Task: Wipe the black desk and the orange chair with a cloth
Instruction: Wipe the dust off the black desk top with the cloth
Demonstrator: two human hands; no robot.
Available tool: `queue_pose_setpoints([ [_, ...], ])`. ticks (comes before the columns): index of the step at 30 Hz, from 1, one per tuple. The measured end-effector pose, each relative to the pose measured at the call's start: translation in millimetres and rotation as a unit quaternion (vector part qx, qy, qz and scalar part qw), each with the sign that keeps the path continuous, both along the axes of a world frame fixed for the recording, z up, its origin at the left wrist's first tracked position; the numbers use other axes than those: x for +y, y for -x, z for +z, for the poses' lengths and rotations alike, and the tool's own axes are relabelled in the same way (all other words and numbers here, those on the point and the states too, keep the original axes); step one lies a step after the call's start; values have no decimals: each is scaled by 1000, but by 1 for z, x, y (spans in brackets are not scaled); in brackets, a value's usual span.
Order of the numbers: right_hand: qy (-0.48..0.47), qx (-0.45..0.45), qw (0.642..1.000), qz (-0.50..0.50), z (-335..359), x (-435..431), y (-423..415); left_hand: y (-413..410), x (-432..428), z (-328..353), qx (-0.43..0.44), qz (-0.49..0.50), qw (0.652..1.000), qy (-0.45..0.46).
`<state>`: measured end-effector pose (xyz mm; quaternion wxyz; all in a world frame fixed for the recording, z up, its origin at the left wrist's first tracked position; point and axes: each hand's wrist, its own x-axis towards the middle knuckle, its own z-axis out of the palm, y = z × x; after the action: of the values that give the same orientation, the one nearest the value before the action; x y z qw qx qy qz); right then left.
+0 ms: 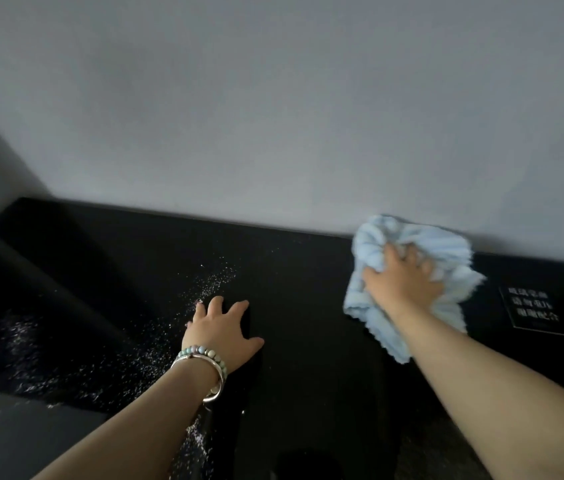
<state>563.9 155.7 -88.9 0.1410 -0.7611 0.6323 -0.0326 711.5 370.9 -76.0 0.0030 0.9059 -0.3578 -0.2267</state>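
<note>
The black desk [301,278] fills the lower half of the head view and runs up to a grey wall. White specks [211,282] are scattered over its left part. My right hand [403,282] grips a bunched light blue cloth [447,251] and presses it on the desk at the back right, close to the wall. My left hand [223,332], with bracelets at the wrist, rests flat on the desk near the middle with its fingers spread, just right of the specks. The orange chair is out of view.
A black sign with white characters [533,311] lies on the desk to the right of the cloth. The grey wall [273,116] bounds the desk at the back. A lower dark surface [31,341] with more specks sits at the left.
</note>
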Motion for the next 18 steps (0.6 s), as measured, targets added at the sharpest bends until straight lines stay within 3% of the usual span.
queue_pose_setpoints([
  [4,2,-30,972,232,3,64,-75,-5,3,3,29,-4,999,19],
  [6,-23,-118,949,293,9,85,-93,-13,11,6,72,1,994,88],
  [9,54,-221,946,231,22,74,-90,-30,35,12,41,26,986,157],
  [11,123,-174,970,119,21,40,-75,-44,50,13,-9,52,989,138],
  [14,-14,-18,1000,-4,16,6,-64,-64,58,12,-19,91,993,72],
  [16,-54,12,998,-6,13,6,-82,-75,55,7,1,101,994,39],
  [18,-49,15,997,57,14,21,-107,-79,50,2,31,103,994,23],
])
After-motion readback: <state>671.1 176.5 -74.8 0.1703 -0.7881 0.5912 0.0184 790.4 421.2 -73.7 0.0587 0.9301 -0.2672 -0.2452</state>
